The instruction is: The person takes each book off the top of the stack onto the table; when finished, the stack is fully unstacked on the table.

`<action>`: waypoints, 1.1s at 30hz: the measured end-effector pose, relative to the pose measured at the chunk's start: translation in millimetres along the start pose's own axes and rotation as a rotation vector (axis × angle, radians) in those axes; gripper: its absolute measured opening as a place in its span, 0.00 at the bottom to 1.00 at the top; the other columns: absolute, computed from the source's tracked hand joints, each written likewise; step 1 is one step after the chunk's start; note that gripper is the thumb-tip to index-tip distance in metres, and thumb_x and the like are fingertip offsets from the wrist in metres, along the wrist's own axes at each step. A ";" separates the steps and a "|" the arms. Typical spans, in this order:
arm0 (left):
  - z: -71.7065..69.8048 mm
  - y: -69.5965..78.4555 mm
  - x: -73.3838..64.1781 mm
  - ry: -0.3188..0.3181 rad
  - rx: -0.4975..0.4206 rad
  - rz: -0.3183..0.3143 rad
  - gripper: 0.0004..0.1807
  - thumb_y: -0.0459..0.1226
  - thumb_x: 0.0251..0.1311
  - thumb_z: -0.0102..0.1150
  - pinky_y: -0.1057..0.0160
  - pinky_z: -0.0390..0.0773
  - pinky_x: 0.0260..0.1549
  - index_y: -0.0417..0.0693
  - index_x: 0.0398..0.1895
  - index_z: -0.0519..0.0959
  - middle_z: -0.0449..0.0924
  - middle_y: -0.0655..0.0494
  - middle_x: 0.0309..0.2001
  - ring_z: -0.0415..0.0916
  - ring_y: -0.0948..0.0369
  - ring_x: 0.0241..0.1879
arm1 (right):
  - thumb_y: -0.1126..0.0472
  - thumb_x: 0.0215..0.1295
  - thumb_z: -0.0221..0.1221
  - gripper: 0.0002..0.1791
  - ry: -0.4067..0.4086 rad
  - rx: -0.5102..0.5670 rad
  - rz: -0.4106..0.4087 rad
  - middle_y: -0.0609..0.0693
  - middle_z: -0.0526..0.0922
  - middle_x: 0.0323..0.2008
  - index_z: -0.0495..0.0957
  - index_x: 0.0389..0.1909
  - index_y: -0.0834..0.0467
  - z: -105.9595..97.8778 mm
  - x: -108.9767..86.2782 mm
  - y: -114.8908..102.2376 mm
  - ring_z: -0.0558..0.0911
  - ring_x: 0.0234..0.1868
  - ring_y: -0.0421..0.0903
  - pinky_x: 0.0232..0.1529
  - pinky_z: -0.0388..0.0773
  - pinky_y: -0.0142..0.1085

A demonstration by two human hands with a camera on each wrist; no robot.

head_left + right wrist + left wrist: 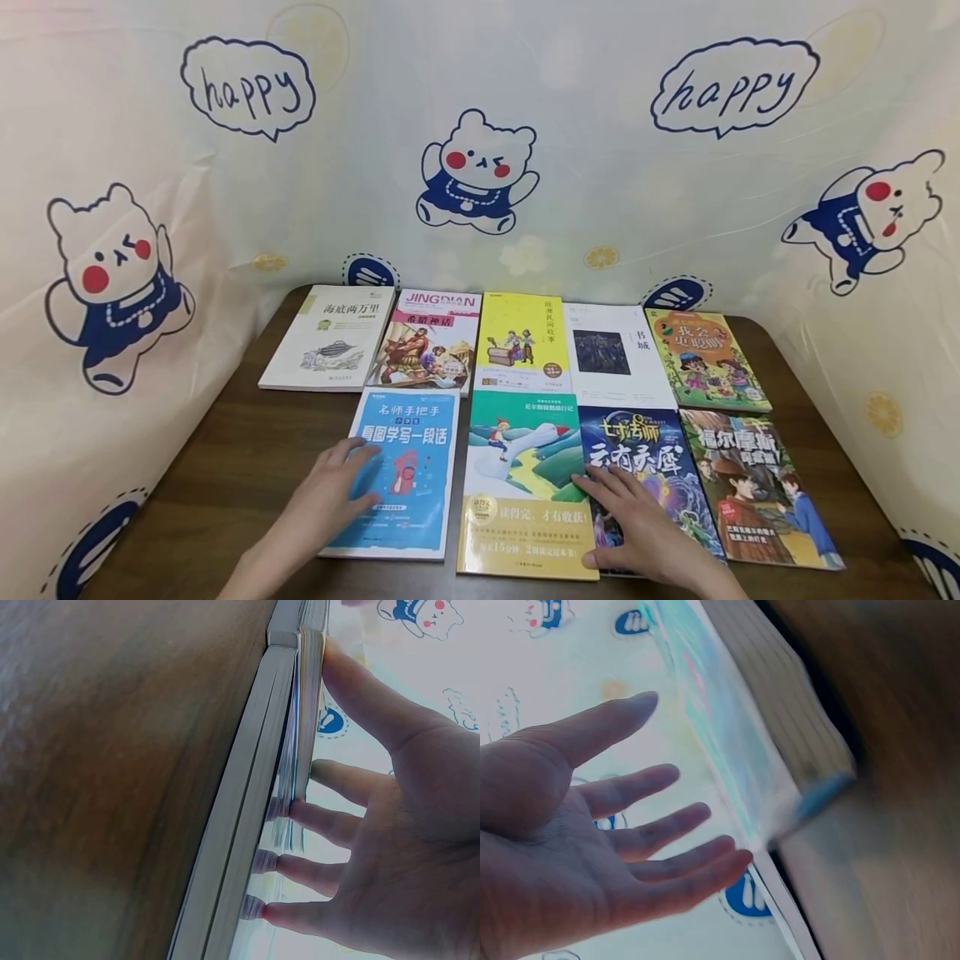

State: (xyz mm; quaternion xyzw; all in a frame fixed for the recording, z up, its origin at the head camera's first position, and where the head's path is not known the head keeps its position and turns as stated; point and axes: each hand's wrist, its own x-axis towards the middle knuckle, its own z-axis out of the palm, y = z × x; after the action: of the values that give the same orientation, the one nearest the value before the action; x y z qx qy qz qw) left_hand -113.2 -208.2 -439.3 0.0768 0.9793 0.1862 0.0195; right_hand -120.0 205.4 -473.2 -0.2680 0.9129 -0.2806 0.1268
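My left hand (327,492) is over the left side of a blue paperback book (411,475), its fingers spread and slightly bent. In the left wrist view the palm and fingers of that left hand (622,840) show, gripping nothing. My right hand (637,529) lies over a dark blue book (663,433), with thumb and forefinger at the right edge of a green and yellow book (525,508). The right wrist view shows the right hand's (375,832) extended fingertips at the glossy cover of a book (240,825), where they are mirrored.
Along the back lie a white book (330,333), a pink-titled book (427,342), a yellow book (525,333), a white book with a dark picture (615,350) and an orange-green book (708,358). A detective-cover book (757,492) lies right. Printed cloth (585,217) surrounds the brown table (217,467).
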 end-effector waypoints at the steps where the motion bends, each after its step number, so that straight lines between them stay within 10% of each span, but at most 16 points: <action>1: 0.5 4.3 -1.4 0.022 -0.018 0.026 0.30 0.37 0.48 0.73 0.39 0.71 0.51 0.43 0.57 0.77 0.71 0.40 0.57 0.67 0.39 0.58 | 0.32 0.48 0.64 0.50 0.002 -0.001 -0.003 0.60 0.62 0.69 0.63 0.71 0.52 0.1 0.1 -0.2 0.57 0.67 0.72 0.51 0.57 0.73; 7: 11.2 28.6 -7.6 0.097 -0.114 0.247 0.29 0.35 0.48 0.73 0.47 0.73 0.52 0.45 0.57 0.77 0.75 0.46 0.55 0.70 0.47 0.56 | 0.32 0.49 0.64 0.50 0.013 -0.012 -0.017 0.60 0.62 0.69 0.64 0.70 0.53 0.2 -0.2 -1.2 0.57 0.66 0.72 0.51 0.58 0.73; 12: 28.1 39.6 -9.6 0.025 -0.106 0.403 0.30 0.39 0.52 0.70 0.42 0.71 0.52 0.44 0.60 0.74 0.73 0.45 0.58 0.67 0.44 0.60 | 0.32 0.49 0.64 0.50 0.015 -0.010 -0.014 0.60 0.63 0.69 0.64 0.70 0.52 1.3 -0.1 -0.5 0.58 0.66 0.72 0.51 0.58 0.73; 18: 40.0 53.6 -7.1 -0.134 -0.076 0.398 0.32 0.45 0.59 0.65 0.41 0.71 0.51 0.52 0.67 0.69 0.70 0.49 0.62 0.65 0.49 0.59 | 0.33 0.49 0.64 0.50 0.027 -0.024 -0.024 0.60 0.63 0.68 0.64 0.70 0.53 2.2 -0.6 1.6 0.58 0.66 0.72 0.50 0.59 0.73; 33: 51.5 77.6 11.7 -0.128 0.012 0.350 0.30 0.44 0.58 0.64 0.38 0.68 0.46 0.46 0.64 0.71 0.75 0.45 0.55 0.64 0.47 0.56 | 0.34 0.50 0.65 0.49 0.023 -0.031 -0.022 0.60 0.63 0.69 0.64 0.70 0.54 -1.1 -0.2 -2.1 0.57 0.66 0.72 0.50 0.57 0.74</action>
State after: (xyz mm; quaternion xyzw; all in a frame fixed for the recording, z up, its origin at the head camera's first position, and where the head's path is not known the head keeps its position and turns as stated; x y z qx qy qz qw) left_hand -110.2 -116.4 -458.8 0.2576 0.9489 0.1757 0.0484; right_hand -119.3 204.6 -471.1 -0.2768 0.9155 -0.2708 0.1091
